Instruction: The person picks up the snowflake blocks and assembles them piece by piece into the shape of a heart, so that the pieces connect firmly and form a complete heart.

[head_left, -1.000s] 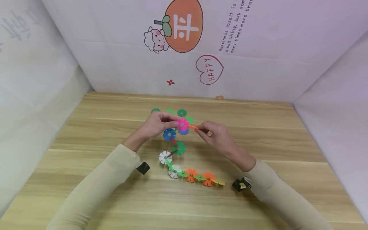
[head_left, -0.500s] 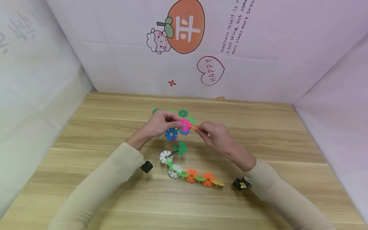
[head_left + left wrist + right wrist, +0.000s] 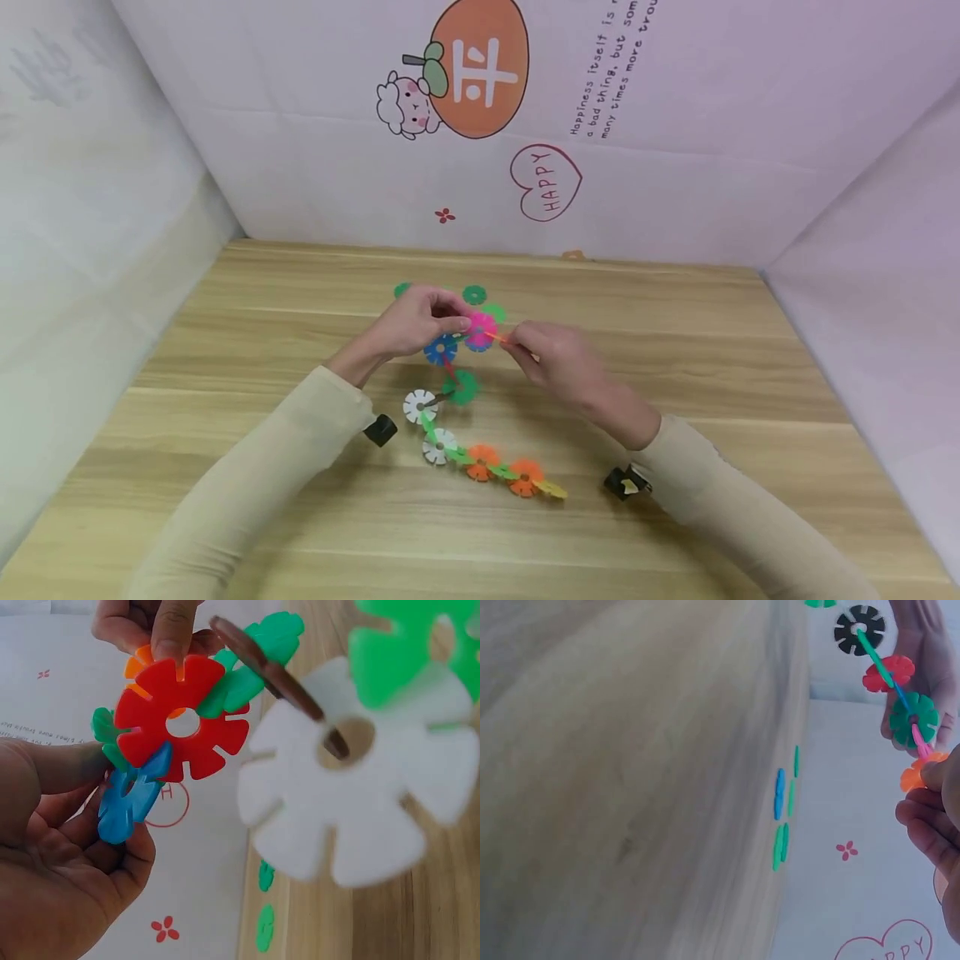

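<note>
A chain of slotted plastic discs hangs from my left hand, which pinches its upper end beside a pink disc. My right hand pinches an orange disc seen edge-on in the head view, its edge at the pink disc's rim. The right wrist view shows the pink disc between the orange one and a green disc. Below, the chain runs through blue, green and white discs to a yellow end disc. In the left wrist view a white disc looms close.
Loose discs, including a green disc and a light green disc, lie on the wooden table behind the hands. Printed white cloth walls the back and both sides. Black wrist cameras stick out below the sleeves.
The right hand has shifted slightly left, bringing the orange disc over the edge of the pink one. The chain's lower end has swung left and a little toward the body.
</note>
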Tool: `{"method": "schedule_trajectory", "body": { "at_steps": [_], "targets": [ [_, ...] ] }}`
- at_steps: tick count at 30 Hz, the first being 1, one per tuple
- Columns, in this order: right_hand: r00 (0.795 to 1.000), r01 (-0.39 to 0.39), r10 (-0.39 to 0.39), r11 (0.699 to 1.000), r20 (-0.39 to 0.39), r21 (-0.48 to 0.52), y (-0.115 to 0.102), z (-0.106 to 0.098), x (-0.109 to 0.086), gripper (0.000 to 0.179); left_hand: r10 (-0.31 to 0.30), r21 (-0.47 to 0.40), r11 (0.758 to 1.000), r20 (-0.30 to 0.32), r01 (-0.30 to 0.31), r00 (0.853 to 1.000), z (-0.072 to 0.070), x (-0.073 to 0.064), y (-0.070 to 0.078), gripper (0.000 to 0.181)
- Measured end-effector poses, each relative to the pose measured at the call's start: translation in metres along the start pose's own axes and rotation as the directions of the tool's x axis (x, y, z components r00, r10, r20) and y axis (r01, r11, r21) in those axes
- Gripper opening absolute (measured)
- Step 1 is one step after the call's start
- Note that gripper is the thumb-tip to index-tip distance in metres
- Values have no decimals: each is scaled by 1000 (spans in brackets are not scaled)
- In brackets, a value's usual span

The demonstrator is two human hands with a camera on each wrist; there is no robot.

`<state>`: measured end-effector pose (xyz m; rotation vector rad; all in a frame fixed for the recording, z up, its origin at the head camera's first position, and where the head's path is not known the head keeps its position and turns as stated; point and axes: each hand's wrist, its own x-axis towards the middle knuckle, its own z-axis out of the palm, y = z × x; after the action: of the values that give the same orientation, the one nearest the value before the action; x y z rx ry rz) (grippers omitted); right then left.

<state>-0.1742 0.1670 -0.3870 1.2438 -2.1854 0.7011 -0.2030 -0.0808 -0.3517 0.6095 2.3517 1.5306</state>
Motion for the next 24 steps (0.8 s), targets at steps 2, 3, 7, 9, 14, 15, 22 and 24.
{"method": "schedule_trajectory", "body": {
  "at_steps": [2,3,7,9,14,15,22,24],
  "targets": [
    [1000,-4,3,1000,6,8,-1,2,2,15,1,24,1000,7,-1,1000,-4,-1,1,12],
    [1000,-10,9,1000,10,18,-1,4,3,14,0,33,999,11,-1,1000,-5,-1,0,13],
    [998,-64,62,995,24,72,1,8,7,10,-12,54,999,36,10,999,-11,0,-5,16],
    [995,-94,90,990,36,110,4,11,9,9,-18,57,998,49,16,999,-13,1,-7,19],
    [983,-167,150,971,104,173,15,13,17,11,-40,64,997,52,37,998,-18,1,-12,20],
    [975,-196,175,967,135,165,19,14,18,12,-48,68,997,45,45,998,-19,1,-13,20],
    [763,-545,515,837,391,-40,62,22,22,20,-93,44,995,7,92,996,-26,-5,-16,18],
    [703,-596,571,798,423,-87,74,26,23,24,-97,39,995,7,97,995,-28,-6,-17,19]
  ]
}}
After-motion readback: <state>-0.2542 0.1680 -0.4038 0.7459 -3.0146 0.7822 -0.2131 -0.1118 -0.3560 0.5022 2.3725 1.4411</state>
